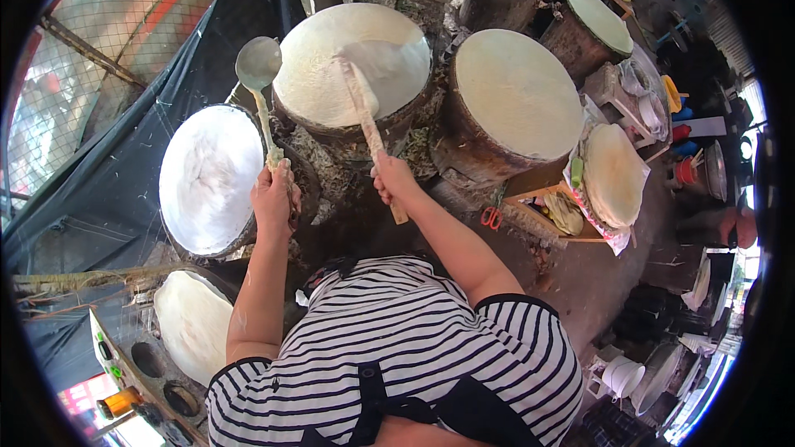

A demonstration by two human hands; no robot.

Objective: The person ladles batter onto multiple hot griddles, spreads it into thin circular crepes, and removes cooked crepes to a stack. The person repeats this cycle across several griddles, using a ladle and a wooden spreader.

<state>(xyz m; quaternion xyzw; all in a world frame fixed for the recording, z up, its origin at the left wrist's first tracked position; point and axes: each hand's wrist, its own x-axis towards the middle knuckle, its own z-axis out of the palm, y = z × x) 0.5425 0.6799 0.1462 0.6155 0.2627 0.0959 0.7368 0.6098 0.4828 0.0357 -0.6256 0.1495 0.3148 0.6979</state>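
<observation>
Two hands were loaded, both out ahead of the black-and-white striped shirt (389, 306). Left hand (275, 199): fingers wrapped right round the handle of a round-bowled, grey metal ladle (258, 64), no visible slack. Right hand (392, 180): fist curled round a long, pale wooden spreader (370, 126), butt end poking out below.

Ladle was held bowl-up-frame, between the silvery-white round griddle (211, 182) at left and the brown, drum-shaped stove (339, 136) ahead; couldn't tell if the bowl touched anything. Handle looked crusted with pale paste, so probably slick; bare lower end looked the best hold. Likely bowl-heavy.

Spreader's far end lay on the cream-coloured batter layer (319, 41) topping that stove. Wood looked light and stiff; low on the handle was the sensible grip, clear of the wet end. Batter looked soft, thin, easy to tear; no place for fingers.

Right of it: second brown drum stove (464, 149), cream-topped too. Farther off, two more pale-topped drums (598, 21).
</observation>
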